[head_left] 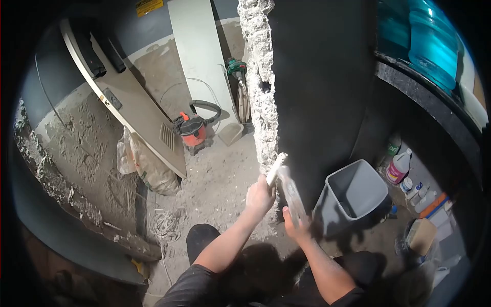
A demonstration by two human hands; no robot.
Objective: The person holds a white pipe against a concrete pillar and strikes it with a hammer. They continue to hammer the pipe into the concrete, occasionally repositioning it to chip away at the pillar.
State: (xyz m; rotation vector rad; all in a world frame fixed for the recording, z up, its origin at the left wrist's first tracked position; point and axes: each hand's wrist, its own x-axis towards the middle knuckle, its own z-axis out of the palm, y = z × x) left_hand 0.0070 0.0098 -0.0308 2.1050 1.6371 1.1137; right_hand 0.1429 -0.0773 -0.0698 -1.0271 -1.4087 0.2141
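My left hand (260, 197) is closed around a pale, dusty chisel-like bar (276, 169), tilted up against the lower part of the rough, broken wall edge (264, 102). Just to the right, my right hand (296, 225) grips a motion-blurred hammer-like tool (293, 198). The upper end of this tool is close to the bar's upper end; whether they touch cannot be made out. Smooth dark wall (322, 92) extends to the right of the whitish broken edge.
A grey bin (358, 189) stands close to my right hand, with bottles (399, 166) beyond it. Farther off are a red vacuum (193, 132), a leaning door (130, 110) and a filled sack (156, 166). Coiled cord (166, 225) lies on the dusty floor (215, 176).
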